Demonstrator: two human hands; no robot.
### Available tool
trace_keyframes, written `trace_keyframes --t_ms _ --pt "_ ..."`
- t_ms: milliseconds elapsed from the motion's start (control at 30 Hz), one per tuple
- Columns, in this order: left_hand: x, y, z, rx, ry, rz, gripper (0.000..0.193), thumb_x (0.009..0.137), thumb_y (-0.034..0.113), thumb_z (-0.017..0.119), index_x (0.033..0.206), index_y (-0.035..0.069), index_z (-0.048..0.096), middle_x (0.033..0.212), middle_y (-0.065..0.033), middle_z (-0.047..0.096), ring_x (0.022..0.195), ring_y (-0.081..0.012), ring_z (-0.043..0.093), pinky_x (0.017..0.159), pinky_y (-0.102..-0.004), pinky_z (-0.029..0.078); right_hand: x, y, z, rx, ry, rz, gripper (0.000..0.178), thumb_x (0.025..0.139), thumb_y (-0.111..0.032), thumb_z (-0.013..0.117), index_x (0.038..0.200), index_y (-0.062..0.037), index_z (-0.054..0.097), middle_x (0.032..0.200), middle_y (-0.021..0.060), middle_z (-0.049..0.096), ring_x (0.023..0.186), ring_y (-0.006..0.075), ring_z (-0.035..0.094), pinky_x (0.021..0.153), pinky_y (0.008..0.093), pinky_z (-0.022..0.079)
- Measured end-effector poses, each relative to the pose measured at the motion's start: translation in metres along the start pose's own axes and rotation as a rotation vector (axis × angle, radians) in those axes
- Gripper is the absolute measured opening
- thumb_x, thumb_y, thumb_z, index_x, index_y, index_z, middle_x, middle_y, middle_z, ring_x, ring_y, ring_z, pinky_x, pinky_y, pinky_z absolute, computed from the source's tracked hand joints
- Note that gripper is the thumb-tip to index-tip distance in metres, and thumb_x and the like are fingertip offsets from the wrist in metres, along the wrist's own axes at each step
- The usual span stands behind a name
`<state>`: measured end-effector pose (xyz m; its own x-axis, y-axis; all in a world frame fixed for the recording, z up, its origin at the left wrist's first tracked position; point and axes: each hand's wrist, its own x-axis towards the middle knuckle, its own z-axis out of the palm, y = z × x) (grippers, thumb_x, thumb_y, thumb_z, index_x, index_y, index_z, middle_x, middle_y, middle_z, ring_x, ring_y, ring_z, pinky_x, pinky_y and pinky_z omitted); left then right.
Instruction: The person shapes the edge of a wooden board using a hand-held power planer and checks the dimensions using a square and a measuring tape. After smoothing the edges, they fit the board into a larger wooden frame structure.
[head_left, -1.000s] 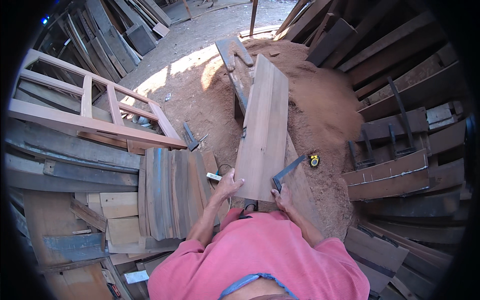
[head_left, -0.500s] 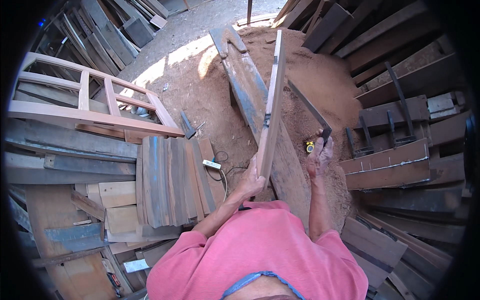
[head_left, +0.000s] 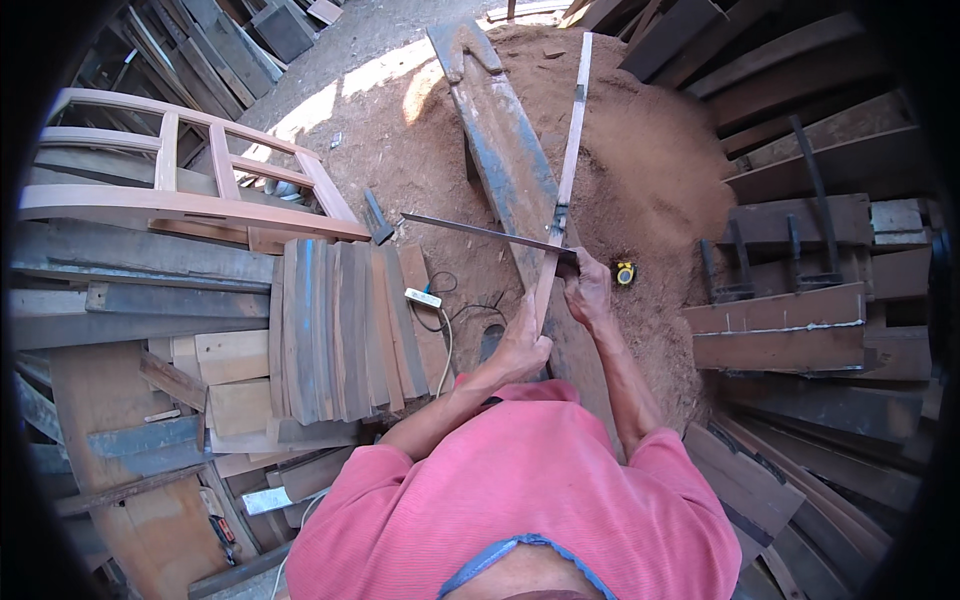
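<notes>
My left hand [head_left: 522, 345] is wrapped round the near end of a long narrow wooden strip [head_left: 572, 160], which points away from me with its edge up. Dark marks show along that edge. In my right hand [head_left: 588, 290] is a carpenter's square [head_left: 470, 231], gripped by its dark stock close to the strip. Its thin metal blade lies across the strip and sticks out to the left. Beneath both hands runs a worn wooden bench plank [head_left: 510, 150] with blue stains and a notched piece at its far end.
A yellow tape measure [head_left: 625, 272] lies on the sawdust at right. To the left are a hammer-like tool [head_left: 379, 218], a white power strip [head_left: 423, 298] with a cord, stacked boards [head_left: 335, 330] and a wooden frame [head_left: 190, 205]. Clamped boards [head_left: 780, 330] stand at right.
My right hand has moved left with the square, from beside the strip to across it. The strip has turned so that its narrow edge faces up, and its far end has shifted right.
</notes>
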<state>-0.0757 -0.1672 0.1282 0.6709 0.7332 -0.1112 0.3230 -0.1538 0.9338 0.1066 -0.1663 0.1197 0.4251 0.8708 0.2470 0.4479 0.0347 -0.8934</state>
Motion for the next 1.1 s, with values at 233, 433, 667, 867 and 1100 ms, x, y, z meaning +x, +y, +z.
trace_keyframes --t_ms 233,433,667,867,1100 --pt "0.002 0.004 0.010 0.060 0.033 -0.065 0.087 0.080 0.007 0.054 0.157 -0.003 0.017 0.142 -0.0382 0.045 0.135 -0.0495 0.047 0.113 -0.0463 0.039 -0.002 0.014 -0.005 -0.096 0.005 -0.054 0.010 0.087 0.000 0.065 0.096 -0.0046 0.067 0.088 0.0188 0.070 0.084 0.0403 0.069 0.071 0.0440 0.055" --pt "0.001 0.011 0.004 -0.050 0.022 -0.102 0.088 0.077 0.004 0.055 0.158 0.003 0.022 0.147 -0.0329 0.044 0.139 -0.0458 0.045 0.114 -0.0447 0.039 -0.002 0.008 -0.003 -0.082 0.009 -0.030 0.015 0.085 0.004 0.063 0.097 -0.0045 0.067 0.090 0.0196 0.071 0.086 0.0399 0.071 0.074 0.0456 0.056" --pt "-0.026 0.012 0.026 -0.050 0.093 -0.059 0.089 0.076 0.002 0.053 0.157 -0.004 0.019 0.147 -0.0358 0.042 0.139 -0.0478 0.044 0.115 -0.0451 0.038 -0.018 0.019 -0.008 -0.108 -0.091 -0.029 0.025 0.081 0.011 0.062 0.102 -0.0025 0.068 0.092 0.0184 0.075 0.088 0.0312 0.076 0.075 0.0391 0.058" --pt "-0.066 0.013 0.063 -0.081 0.191 -0.095 0.090 0.077 0.002 0.052 0.158 -0.006 0.012 0.149 -0.0379 0.038 0.139 -0.0503 0.042 0.115 -0.0477 0.038 -0.050 -0.001 -0.019 -0.001 -0.216 -0.009 0.030 0.076 0.015 0.052 0.099 0.0024 0.066 0.091 0.0222 0.073 0.091 0.0358 0.074 0.077 0.0407 0.057" --pt "-0.076 0.004 0.065 -0.104 0.206 0.111 0.097 0.080 0.007 0.062 0.159 -0.002 0.006 0.155 -0.0357 0.028 0.147 -0.0446 0.033 0.117 -0.0469 0.034 -0.041 -0.009 -0.011 -0.077 -0.242 -0.109 0.024 0.077 0.012 0.058 0.096 0.0002 0.066 0.091 0.0200 0.072 0.087 0.0375 0.072 0.075 0.0432 0.056"
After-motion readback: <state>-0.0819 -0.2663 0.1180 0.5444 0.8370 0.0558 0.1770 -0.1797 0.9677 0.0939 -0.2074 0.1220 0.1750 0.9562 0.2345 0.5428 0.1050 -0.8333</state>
